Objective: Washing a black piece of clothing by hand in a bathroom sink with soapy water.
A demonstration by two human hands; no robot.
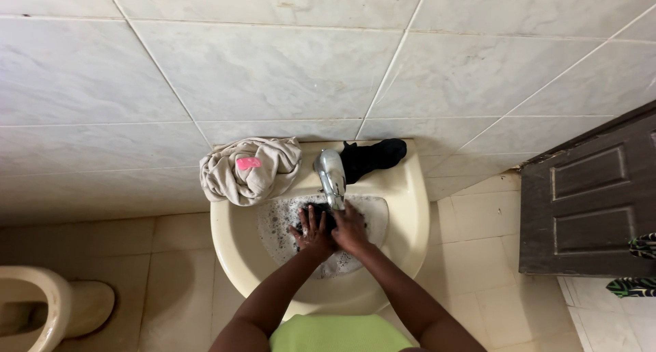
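Over a cream washbasin (232, 249) fixed to a pale tiled wall (273, 72), seen from above, two bare forearms reach in from the bottom edge. Both hands meet under the silver tap (331, 176), in a pool of soapy, foamy water (277, 222). The left hand (314, 230) lies with fingers spread, pressing down on a dark cloth (321, 215) in the water. The right hand (350, 227) sits just beside it, touching it, fingers curled over the same dark cloth — whether it fully grips the cloth cannot be told. The cloth is mostly hidden by the hands and shows only as a dark patch below the tap.

On the basin's back rim, left of the tap, rests a bundled beige garment (263, 181) with a small pink tag (248, 163) on top. Right of the tap lies a black garment (372, 157), draped against the wall.

A toilet (48, 311) shows at the lower left — a dark wooden door (591, 195) stands at the right. A light green shirt (338, 333) fills the bottom centre.
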